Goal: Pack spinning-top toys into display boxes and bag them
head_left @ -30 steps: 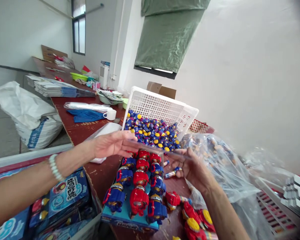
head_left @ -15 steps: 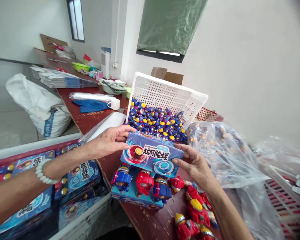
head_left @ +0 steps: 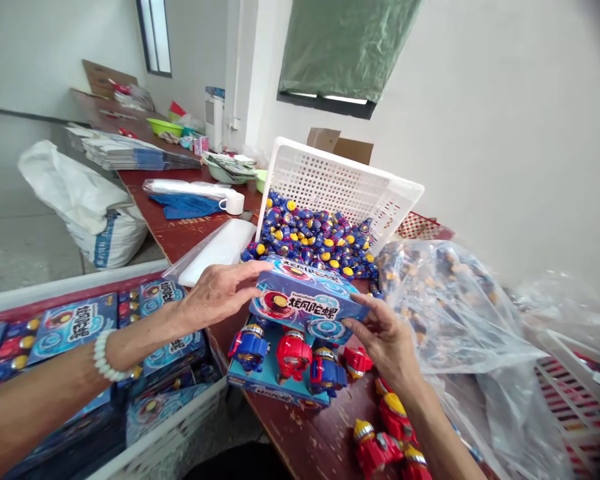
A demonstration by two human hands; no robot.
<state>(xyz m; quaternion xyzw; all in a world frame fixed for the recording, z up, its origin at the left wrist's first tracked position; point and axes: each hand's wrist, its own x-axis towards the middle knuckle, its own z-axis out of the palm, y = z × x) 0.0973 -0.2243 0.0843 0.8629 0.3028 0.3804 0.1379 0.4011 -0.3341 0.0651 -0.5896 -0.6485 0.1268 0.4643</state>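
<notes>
A blue printed display box point(head_left: 300, 308) with spinning-top pictures stands at the table edge, its lid part raised and tilted. My left hand point(head_left: 225, 290) pinches the lid's left end between thumb and fingers. At the lid's right end my right hand point(head_left: 383, 333) grips the corner, thumb in front. Below the lid, a blue toy top point(head_left: 250, 348), a red toy top point(head_left: 293, 355) and another blue one point(head_left: 326, 371) sit in the box's light-blue tray. Several red and yellow toy tops point(head_left: 375, 448) lie loose by my right forearm.
Behind the box, a tipped white basket point(head_left: 345, 175) spills many blue and yellow tops. A clear plastic bag point(head_left: 450, 313) of parts lies on the right. At lower left a crate point(head_left: 160, 433) holds filled boxes. A white mug point(head_left: 234, 203) and paper stacks stand further back.
The lid has tipped so that its top panel now shows behind the front face. Both hands keep their hold on its ends. The view has shifted slightly.
</notes>
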